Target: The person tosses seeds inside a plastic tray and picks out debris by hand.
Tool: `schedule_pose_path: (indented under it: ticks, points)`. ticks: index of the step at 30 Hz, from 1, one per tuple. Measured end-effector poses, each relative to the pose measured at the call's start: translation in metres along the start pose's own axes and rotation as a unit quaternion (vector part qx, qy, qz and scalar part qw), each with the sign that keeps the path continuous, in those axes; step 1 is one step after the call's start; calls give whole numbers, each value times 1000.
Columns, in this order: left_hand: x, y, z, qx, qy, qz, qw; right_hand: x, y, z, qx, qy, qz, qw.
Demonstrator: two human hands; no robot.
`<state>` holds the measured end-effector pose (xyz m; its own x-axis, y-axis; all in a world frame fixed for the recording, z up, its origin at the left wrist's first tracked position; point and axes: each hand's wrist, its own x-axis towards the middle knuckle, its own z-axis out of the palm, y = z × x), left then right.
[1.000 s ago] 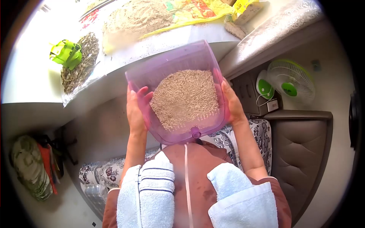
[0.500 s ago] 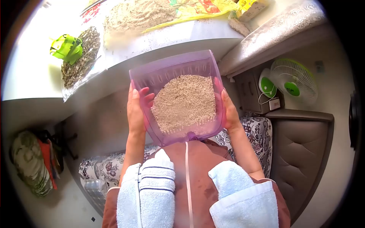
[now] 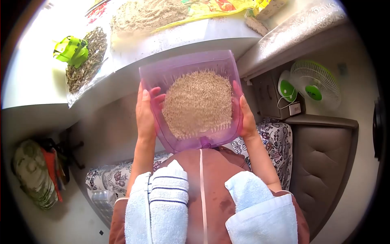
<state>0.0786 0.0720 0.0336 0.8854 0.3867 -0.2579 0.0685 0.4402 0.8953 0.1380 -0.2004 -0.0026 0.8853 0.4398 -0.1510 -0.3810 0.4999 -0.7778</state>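
Note:
A translucent purple tray (image 3: 185,66) is held up in front of my body, just short of the white table's edge. Beige grains (image 3: 198,103) lie heaped inside it. My left hand (image 3: 147,110) grips the tray's left side, its fingertips showing pink through the plastic. On the opposite side my right hand (image 3: 245,118) holds the tray, with its fingers partly hidden behind the wall. A small round purple knob (image 3: 206,143) is at the edge nearest me.
The white table (image 3: 178,44) bears spread pale material (image 3: 142,18), a yellow bag (image 3: 203,11), dark husks (image 3: 86,65) and a green item (image 3: 72,51). A fan (image 3: 315,87) and brown padded headboard (image 3: 321,158) stand right. Blue towels (image 3: 168,203) hang over my front.
The tray has first moved lower and toward me, then slightly up again, with both hands still on it. The grains inside have shifted and look blurred by motion.

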Motion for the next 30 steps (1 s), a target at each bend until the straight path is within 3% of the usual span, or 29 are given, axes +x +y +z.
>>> schedule_pose_path:
  ticks: [1,4,6,8,9,12,18,20,22,25,27,28,30]
  points:
    - [4,-5,-1,-12,-4,-20,1000,2,-5,6,51,10,18,999]
    - [7,-14,-3,-50,10,-44,998,10,-33,22,23,-4,44,999]
    - [3,5,7,-83,2,-10,996,7,-69,52,-74,-14,-7,997]
    - [-5,30,21,-137,-41,83,986,-2,-94,78,-180,-49,-87,979]
    - [-11,42,26,-152,-49,108,981,-7,-96,87,-117,-78,-142,980]
    - [-4,44,24,-5,-31,123,992,3,-33,30,14,-23,-79,997]
    - [2,4,7,32,-13,0,999,-9,-3,8,31,43,0,999]
    - [5,-3,6,6,-5,-32,999,-3,-13,11,34,17,10,999]
    - [5,-1,7,-48,-10,-9,999,0,-39,25,12,-10,3,1000]
    - [-3,25,21,-133,-36,64,988,-1,-91,70,-146,-57,-72,985]
    - [-16,50,35,-155,-35,115,981,-7,-90,76,-129,-69,-128,981]
    - [-12,52,34,-107,-33,118,987,-7,-88,79,-118,-74,-154,978]
    - [-8,43,24,-8,-28,110,994,-3,-36,32,-55,-35,-86,994]
